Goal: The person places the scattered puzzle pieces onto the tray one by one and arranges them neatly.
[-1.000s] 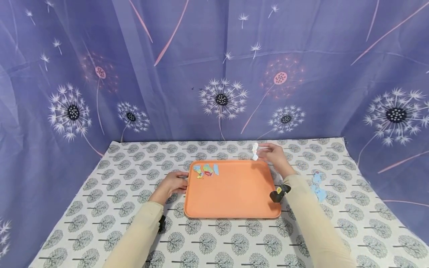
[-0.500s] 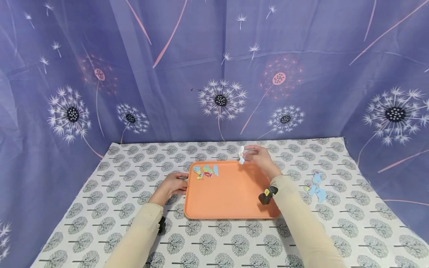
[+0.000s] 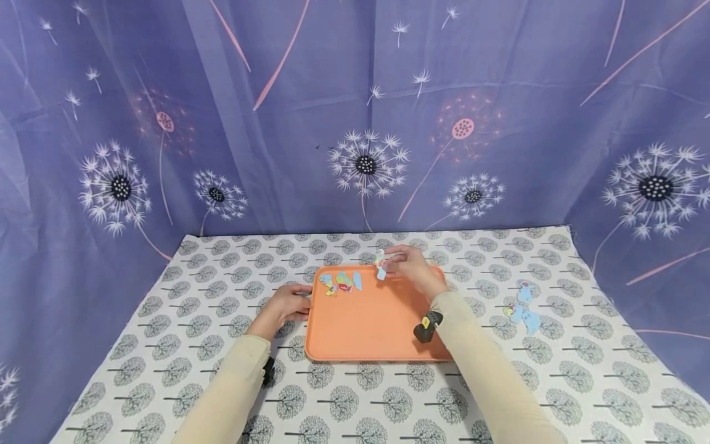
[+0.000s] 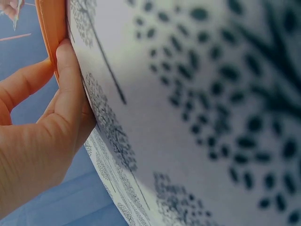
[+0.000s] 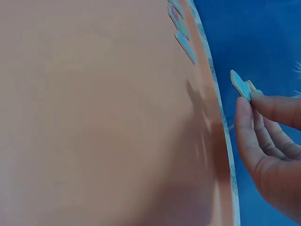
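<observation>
Hands: right hand pinches a small flat piece between thumb and fingertips; left hand grips the left rim of an orange tray, thumb and finger set to its edge.
Raised piece: mostly light blue on the side toward the right wrist camera; held clear of the tray surface, by the far rim; whether over that rim or just beyond it, I cannot say for certain.
Lettering: yellow patch on the black wrist device at the right wrist; too small to read.
Tray corner, far left: blue-and-yellow piece, green-and-red piece and narrow pale-blue piece; all lie flat, close together.
Cloth, right side: light-blue pieces in a loose cluster, one yellow-green bit at its left; well apart from the tray.
In the way: cream right sleeve crosses the tray's near right corner and covers it; hand shadow falls across the right part of the tray.
Ground: white tablecloth printed with grey trees.
Backdrop: violet-blue curtain; white and pink dandelions.
</observation>
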Available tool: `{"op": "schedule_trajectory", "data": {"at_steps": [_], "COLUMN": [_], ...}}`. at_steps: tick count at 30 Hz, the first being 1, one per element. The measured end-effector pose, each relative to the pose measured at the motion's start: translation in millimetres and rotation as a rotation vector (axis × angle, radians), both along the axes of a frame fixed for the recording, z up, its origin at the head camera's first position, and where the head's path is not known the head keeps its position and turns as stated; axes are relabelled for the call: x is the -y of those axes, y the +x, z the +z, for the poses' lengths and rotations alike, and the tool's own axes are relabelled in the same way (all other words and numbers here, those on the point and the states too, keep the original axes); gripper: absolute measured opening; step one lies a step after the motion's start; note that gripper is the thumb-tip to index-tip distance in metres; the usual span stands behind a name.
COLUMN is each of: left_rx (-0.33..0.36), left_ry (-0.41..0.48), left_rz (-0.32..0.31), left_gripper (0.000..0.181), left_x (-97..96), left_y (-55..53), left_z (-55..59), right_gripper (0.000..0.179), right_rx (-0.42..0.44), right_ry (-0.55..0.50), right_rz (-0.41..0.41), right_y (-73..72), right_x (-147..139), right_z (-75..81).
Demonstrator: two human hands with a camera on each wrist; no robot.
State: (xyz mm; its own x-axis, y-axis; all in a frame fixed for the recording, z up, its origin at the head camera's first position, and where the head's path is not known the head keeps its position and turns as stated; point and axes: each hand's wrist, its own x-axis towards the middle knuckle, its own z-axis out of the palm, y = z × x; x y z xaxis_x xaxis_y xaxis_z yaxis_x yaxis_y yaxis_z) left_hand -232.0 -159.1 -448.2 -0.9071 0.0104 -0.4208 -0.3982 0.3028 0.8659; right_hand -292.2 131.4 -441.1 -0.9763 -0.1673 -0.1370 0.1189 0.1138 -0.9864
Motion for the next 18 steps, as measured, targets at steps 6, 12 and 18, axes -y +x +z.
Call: {"op": "schedule_trajectory", "data": {"at_steps": [6, 12, 18], "left_rx": [0.011, 0.011, 0.015], "left_ry": [-0.006, -0.015, -0.014], "left_rz": [-0.006, 0.002, 0.001], "left_gripper": [0.052, 0.052, 0.053], "left_x": [-0.2, -0.6, -0.4], "left_y": [-0.4, -1.3, -0.4], "left_z": [0.1, 1.8, 2.2], "right_gripper": [0.042, 0.038, 0.040], "right_rx": [-0.002, 0.000, 0.067], "right_ry": [0.012, 0.019, 0.044], "right_rz": [0.046, 0.070, 0.049], "right_y": [0.8, 0.7, 1.7], "right_x": [10, 20, 25], "right_z": [-6.8, -11.5, -15.2]}}
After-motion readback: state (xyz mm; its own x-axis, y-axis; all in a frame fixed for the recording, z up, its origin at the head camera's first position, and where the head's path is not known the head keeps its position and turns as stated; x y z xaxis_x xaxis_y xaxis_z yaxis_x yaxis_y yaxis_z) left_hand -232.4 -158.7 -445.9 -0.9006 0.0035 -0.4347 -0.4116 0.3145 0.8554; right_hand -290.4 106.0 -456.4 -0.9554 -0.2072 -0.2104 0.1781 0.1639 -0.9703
